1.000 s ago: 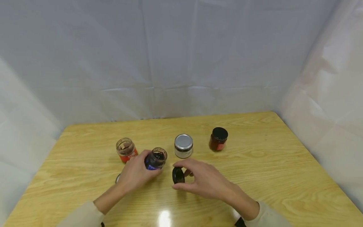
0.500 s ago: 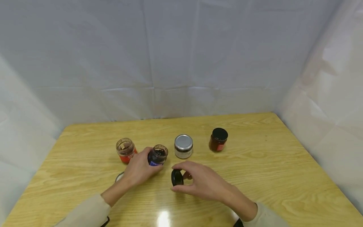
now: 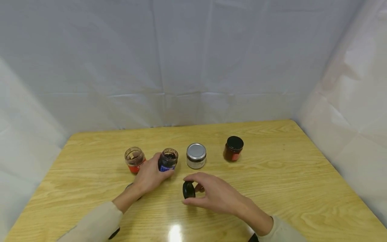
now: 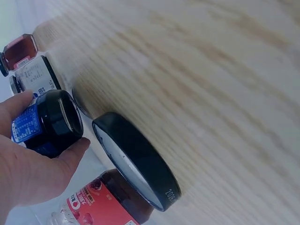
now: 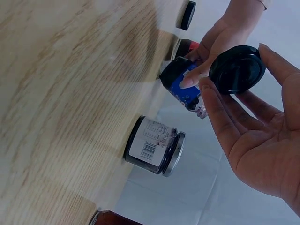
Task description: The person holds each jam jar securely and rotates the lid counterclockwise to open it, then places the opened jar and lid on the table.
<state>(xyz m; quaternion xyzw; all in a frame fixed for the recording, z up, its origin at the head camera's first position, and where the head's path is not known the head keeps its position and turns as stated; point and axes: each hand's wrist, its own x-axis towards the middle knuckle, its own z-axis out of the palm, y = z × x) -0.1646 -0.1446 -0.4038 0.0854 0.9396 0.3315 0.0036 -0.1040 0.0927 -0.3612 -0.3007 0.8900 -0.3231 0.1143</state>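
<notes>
My left hand (image 3: 148,176) grips an uncapped jam jar (image 3: 168,164) with a blue label, thumb on the near side. Dark residue shows inside its glass mouth. In the left wrist view the jar's dark base (image 4: 70,112) is tilted into sight, close over the tabletop. My right hand (image 3: 214,193) pinches a black jar lid (image 3: 188,190) on edge between thumb and fingers, its hollow inside facing the right wrist camera. The lid is apart from the jar, to its near right.
Left of the blue jar stands an uncapped jar (image 3: 135,161) with a red label. Its black-rimmed lid (image 4: 136,159) lies by my left wrist, partly hidden in the head view. A silver-lidded jar (image 3: 196,156) and a black-lidded dark red jar (image 3: 233,149) stand to the right.
My left hand has moved the blue-labelled jar away from me, toward the back of the table. The right hand with the lid has barely shifted, slightly left.
</notes>
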